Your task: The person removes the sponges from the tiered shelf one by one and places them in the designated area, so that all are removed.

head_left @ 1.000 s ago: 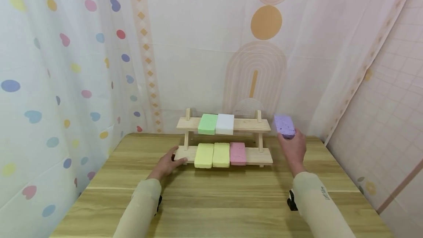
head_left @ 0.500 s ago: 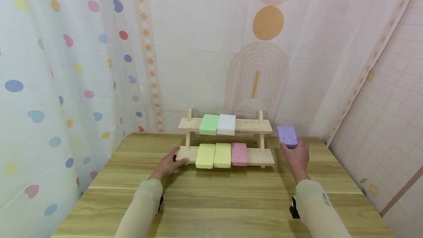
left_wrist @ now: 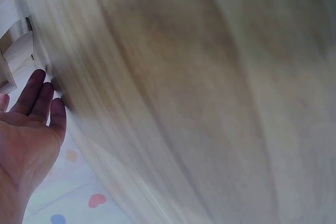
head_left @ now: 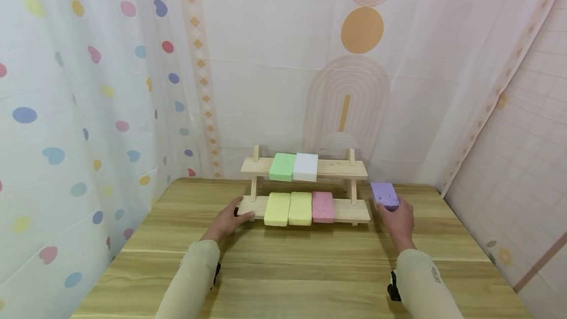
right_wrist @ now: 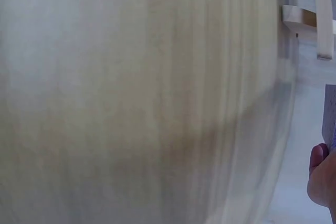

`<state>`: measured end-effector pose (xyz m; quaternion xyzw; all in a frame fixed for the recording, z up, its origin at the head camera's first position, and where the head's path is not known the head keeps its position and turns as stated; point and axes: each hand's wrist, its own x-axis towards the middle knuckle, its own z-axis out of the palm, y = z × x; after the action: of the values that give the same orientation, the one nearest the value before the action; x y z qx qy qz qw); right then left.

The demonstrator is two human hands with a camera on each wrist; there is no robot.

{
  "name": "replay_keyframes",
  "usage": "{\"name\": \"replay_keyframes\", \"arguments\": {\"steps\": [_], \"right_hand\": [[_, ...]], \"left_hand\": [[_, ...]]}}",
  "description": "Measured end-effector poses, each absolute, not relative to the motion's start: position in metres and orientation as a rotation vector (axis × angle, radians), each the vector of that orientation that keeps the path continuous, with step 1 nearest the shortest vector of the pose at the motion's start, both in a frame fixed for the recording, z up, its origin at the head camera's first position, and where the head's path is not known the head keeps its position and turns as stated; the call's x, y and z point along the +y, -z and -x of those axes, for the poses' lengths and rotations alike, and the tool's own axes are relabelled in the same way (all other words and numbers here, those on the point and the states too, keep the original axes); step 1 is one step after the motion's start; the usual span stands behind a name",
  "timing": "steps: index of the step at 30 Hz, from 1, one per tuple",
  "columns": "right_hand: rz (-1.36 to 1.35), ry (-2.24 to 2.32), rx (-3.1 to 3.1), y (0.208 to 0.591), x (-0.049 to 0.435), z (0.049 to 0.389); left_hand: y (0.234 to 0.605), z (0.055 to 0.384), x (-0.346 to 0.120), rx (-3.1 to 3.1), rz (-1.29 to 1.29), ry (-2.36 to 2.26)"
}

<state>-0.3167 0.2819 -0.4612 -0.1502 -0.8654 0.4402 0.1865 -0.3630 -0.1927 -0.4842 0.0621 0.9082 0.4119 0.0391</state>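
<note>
In the head view my right hand (head_left: pixel 398 220) grips a purple sponge (head_left: pixel 384 195) by its near end, just right of the wooden two-tier rack (head_left: pixel 343 167). A corner of this sponge (right_wrist: pixel 329 111) and part of the hand (right_wrist: pixel 321 179) show at the right wrist view's edge. My left hand (head_left: pixel 228 220) rests at the left end of the lower shelf, thumb along its front edge; in the left wrist view its fingers (left_wrist: pixel 39 95) lie fairly straight. The upper shelf bears a green sponge (head_left: pixel 283 167) and a white one (head_left: pixel 305 167). Below lie two yellow sponges (head_left: pixel 277 208) and a pink sponge (head_left: pixel 323 207).
The rack stands near the back edge of a wood-grain table (head_left: pixel 305 270). Behind it hangs a patterned curtain (head_left: pixel 266 87), with a dotted curtain (head_left: pixel 88 161) on the left and a checked one (head_left: pixel 527 151) on the right. Bare board shows at both ends of each shelf.
My right hand has come down with the purple sponge, from beside the upper shelf to about the lower shelf's height. The left hand stays at the rack, and the head view has shifted slightly.
</note>
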Motion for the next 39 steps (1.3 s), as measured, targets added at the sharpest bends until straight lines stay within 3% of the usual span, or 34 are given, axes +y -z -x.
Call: {"name": "replay_keyframes", "arguments": {"steps": [39], "right_hand": [[0.410, -1.084, -2.754, 0.483, 0.290, 0.308]], "left_hand": [[0.486, 0.361, -0.193, 2.772, -0.178, -1.304]]}}
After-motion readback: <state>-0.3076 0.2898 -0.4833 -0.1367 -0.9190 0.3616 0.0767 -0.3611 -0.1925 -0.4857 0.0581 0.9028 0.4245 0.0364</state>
